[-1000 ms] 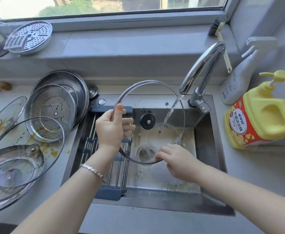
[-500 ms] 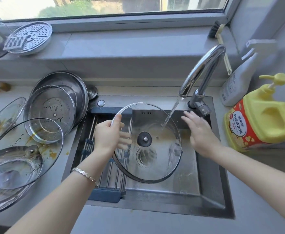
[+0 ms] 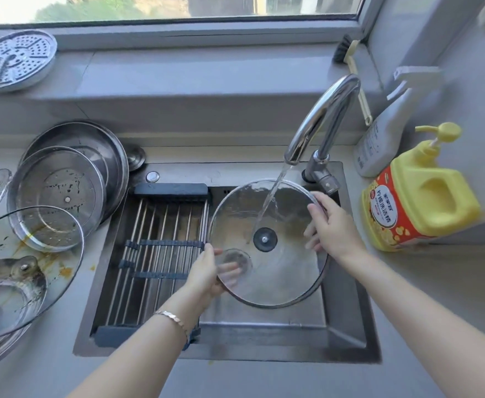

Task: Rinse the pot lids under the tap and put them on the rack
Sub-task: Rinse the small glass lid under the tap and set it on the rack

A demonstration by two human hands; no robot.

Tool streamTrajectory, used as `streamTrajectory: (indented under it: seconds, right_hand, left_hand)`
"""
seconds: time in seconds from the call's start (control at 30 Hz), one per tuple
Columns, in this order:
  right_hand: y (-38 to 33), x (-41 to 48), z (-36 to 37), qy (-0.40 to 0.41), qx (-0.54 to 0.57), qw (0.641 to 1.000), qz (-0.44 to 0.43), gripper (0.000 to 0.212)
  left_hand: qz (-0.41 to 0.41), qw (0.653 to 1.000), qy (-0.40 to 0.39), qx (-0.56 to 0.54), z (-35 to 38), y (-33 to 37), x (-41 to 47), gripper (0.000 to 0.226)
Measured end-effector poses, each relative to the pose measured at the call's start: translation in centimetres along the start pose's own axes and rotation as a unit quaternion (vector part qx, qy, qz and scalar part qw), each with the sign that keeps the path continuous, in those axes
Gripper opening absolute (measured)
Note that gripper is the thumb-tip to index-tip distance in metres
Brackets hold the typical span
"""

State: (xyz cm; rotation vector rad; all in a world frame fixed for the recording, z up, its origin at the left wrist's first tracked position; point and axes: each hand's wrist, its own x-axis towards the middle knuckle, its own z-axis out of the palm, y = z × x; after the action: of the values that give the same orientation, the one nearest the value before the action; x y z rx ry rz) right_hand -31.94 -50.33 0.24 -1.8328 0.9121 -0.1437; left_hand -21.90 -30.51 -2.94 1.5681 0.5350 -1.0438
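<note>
A round glass pot lid [image 3: 275,280] with a black knob lies nearly flat over the sink, right of centre. Water from the chrome tap [image 3: 318,122] runs onto it near the knob. My left hand [image 3: 207,274] grips its left rim, fingers showing through the glass. My right hand [image 3: 331,225] holds the right rim, fingers under it. The roll-up rack [image 3: 155,254] of steel bars spans the sink's left half with nothing on it. Several dirty lids [image 3: 54,196], glass and steel, are piled on the counter at the left, with orange stains.
The steel sink [image 3: 350,326] is set into a grey counter. A yellow detergent jug [image 3: 419,196] and a white spray bottle [image 3: 384,130] stand at the right. A dish brush [image 3: 350,64] leans by the window. A perforated steel plate [image 3: 14,58] rests on the sill.
The lid has moved right and tipped from nearly upright to almost flat under the stream. My right hand left the lower edge, passed near the tap and now holds the right rim.
</note>
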Motion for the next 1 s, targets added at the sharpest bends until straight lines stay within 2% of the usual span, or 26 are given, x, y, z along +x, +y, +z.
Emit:
streamTrajectory:
  seconds: [0.1, 0.2, 0.3, 0.37, 0.47, 0.53, 0.6, 0.63, 0.7, 0.73, 0.77, 0.8, 0.83, 0.9, 1.0]
  right_hand:
    - [-1.2, 0.6, -1.0, -0.005, -0.082, 0.992, -0.091, 0.036]
    - [-0.8, 0.7, -1.0, 0.006, -0.033, 0.994, -0.103, 0.037]
    - [1.1, 0.5, 0.2, 0.026, 0.091, 0.995, -0.031, 0.04]
    - [2.6, 0.2, 1.6, 0.036, 0.155, 0.986, 0.052, 0.042]
    - [4.4, -0.7, 3.9, 0.03, 0.201, 0.965, 0.168, 0.041]
    - [5.4, -1.2, 4.8, 0.001, 0.216, 0.951, 0.223, 0.04]
    - [5.9, -1.3, 4.7, -0.029, 0.212, 0.942, 0.259, 0.03]
    - [5.8, -1.2, 4.3, -0.04, 0.203, 0.938, 0.277, 0.024]
    - [5.5, -0.7, 3.1, -0.058, 0.172, 0.931, 0.317, 0.016]
    - [5.1, -0.4, 2.4, -0.07, 0.155, 0.926, 0.337, 0.014]
    - [4.5, 0.0, 1.6, -0.085, 0.139, 0.921, 0.354, 0.013]
    - [3.9, 0.3, 0.8, -0.106, 0.114, 0.917, 0.366, 0.012]
    - [3.2, 0.6, 0.0, -0.128, 0.078, 0.916, 0.372, 0.014]
    - [1.7, 1.3, -1.7, -0.154, 0.01, 0.916, 0.371, 0.016]
    - [0.1, 2.2, -3.7, -0.153, 0.006, 0.919, 0.363, 0.03]
  left_hand:
    - [-0.029, 0.997, -0.019, -0.067, 1.4, -0.4, -0.4, 0.044]
    - [0.049, 0.998, -0.003, -0.05, 1.2, -0.1, -0.3, 0.037]
    - [0.171, 0.984, 0.029, 0.041, 0.1, 1.2, -1.0, 0.025]
    - [0.242, 0.96, 0.051, 0.13, -0.8, 2.3, -1.8, 0.021]
    - [0.301, 0.924, 0.032, 0.234, -1.8, 3.5, -2.9, 0.016]
    - [0.312, 0.892, 0.016, 0.327, -2.2, 3.9, -3.6, 0.043]
    - [0.33, 0.816, 0.006, 0.474, -2.4, 3.8, -4.1, 0.067]
    - [0.347, 0.756, -0.014, 0.554, -2.4, 3.7, -4.5, 0.074]
    - [0.377, 0.61, -0.084, 0.692, -2.1, 2.8, -4.6, 0.087]
    - [0.385, 0.559, -0.126, 0.723, -1.8, 2.3, -4.6, 0.089]
    - [0.396, 0.542, -0.156, 0.725, -1.6, 1.7, -4.3, 0.087]
    - [0.422, 0.549, -0.17, 0.701, -1.3, 1.2, -3.9, 0.08]
    - [0.456, 0.573, -0.172, 0.659, -1.0, 0.7, -3.6, 0.068]
    - [0.477, 0.658, -0.179, 0.554, -0.5, 0.2, -3.4, 0.041]
    - [0.381, 0.79, -0.208, 0.432, 0.0, -0.4, -3.6, 0.006]
